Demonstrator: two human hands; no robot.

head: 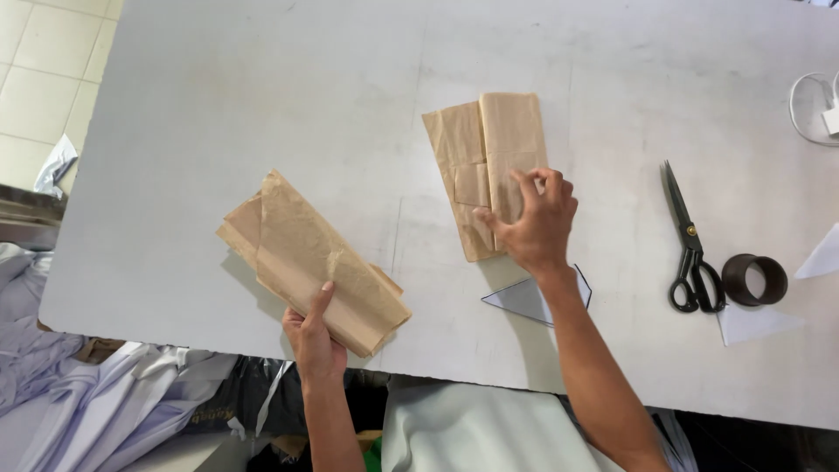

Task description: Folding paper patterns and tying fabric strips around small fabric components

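Head view, looking straight down on a pale grey worktable [218,105].

Left hand [313,336]: low centre-left of the frame, forearm rising from the bottom edge, thumb laid flat on top of a folded brown paper piece [306,258], fingers tucked out of sight beneath it. Closed on that paper, gripping its near corner. Paper angled diagonally, upper end toward the left, lower end overhanging toward the table's near edge.

Right hand [533,223]: centre of the frame, forearm stretched up from the lower right, wrist bent, fingers curled down onto a second folded brown paper piece [485,149]. Pinching at that paper's lower right part, thumb at the lower left, fingertips on the upper layer. Paper lying flat on the table, upright in the frame, well apart from the first.

Counted: two brown paper pieces, one per hand.

One pair of black-handled scissors [690,240] at the right, blades pointing up the frame, handles just beside one dark brown tape roll [756,280]. One grey triangular scrap [524,299] partly under the right forearm. Two white triangular scraps farther right: one below the roll [756,323], one at the right edge [823,255]. White cable [808,105] in the upper right corner. Pale lilac fabric [96,393] heaped in the lower left, below the table's edge.
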